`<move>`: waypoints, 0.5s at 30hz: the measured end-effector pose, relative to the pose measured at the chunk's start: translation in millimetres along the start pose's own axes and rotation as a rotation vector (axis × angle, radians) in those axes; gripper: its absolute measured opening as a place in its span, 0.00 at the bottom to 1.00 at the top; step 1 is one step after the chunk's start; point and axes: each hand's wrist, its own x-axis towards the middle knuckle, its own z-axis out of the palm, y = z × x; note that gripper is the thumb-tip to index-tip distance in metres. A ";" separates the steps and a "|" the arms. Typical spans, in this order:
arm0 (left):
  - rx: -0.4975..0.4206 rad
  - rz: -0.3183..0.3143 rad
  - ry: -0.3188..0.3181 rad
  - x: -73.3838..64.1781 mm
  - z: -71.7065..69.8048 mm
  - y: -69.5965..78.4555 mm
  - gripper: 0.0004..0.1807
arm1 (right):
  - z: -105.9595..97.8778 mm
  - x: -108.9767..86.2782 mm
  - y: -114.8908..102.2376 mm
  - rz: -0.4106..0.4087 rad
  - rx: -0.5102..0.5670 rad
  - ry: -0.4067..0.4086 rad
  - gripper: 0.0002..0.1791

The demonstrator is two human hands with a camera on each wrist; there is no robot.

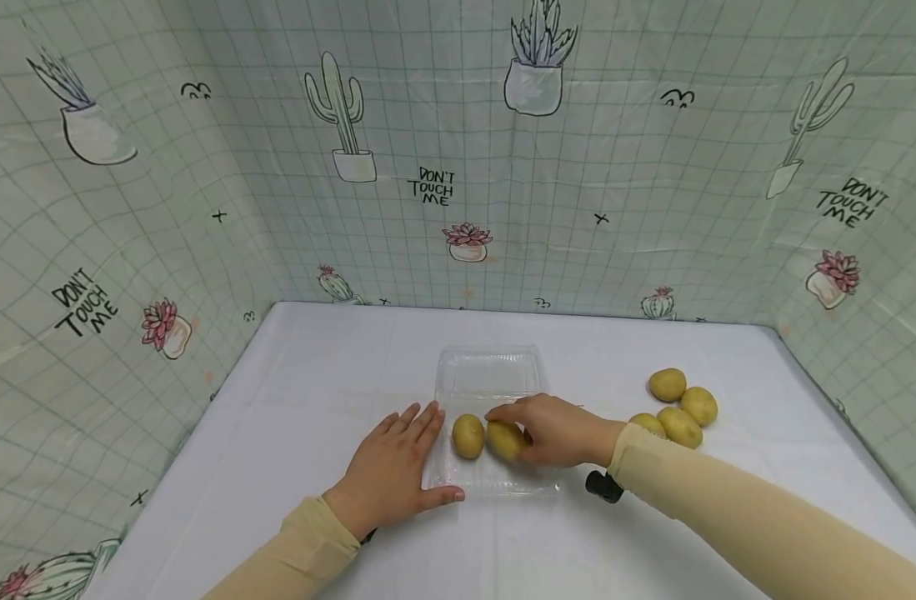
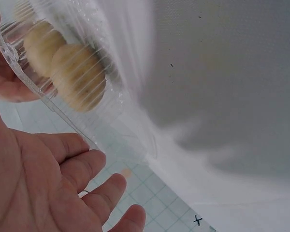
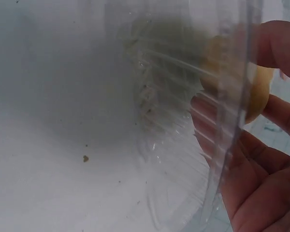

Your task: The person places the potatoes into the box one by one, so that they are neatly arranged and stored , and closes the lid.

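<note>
The left hand (image 1: 393, 477), fingers spread, lies at the left edge of the box (image 1: 468, 483), likely light and flexible. In its right half, the right hand (image 1: 558, 430) grips a potato (image 1: 505, 442), probably firm, best held round the middle. Another potato (image 1: 468, 437) sits in the box's left half; four potatoes (image 1: 681, 427) lie to its right.

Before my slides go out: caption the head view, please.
Right hand grips a potato in the clear box, left hand at its edge.

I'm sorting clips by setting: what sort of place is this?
Probably a makeshift recording booth: a white-covered table walled on three sides by cactus-print sheeting, with potatoes and a clear plastic container on it.
</note>
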 end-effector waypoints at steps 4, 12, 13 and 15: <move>0.004 0.001 -0.002 -0.2 0.0 0.2 0.57 | 3.4 0.9 -1.7 -0.007 -0.009 -0.009 0.27; 0.003 -0.003 -0.015 0.9 1.7 -0.5 0.57 | 1.3 1.0 -4.8 0.027 -0.033 -0.054 0.31; 0.004 -0.002 -0.018 1.0 1.9 -0.7 0.57 | 0.0 0.6 -6.0 0.032 -0.039 -0.066 0.32; 0.005 -0.004 -0.018 1.2 2.3 -1.0 0.57 | -2.2 0.2 -8.0 0.042 -0.049 -0.086 0.34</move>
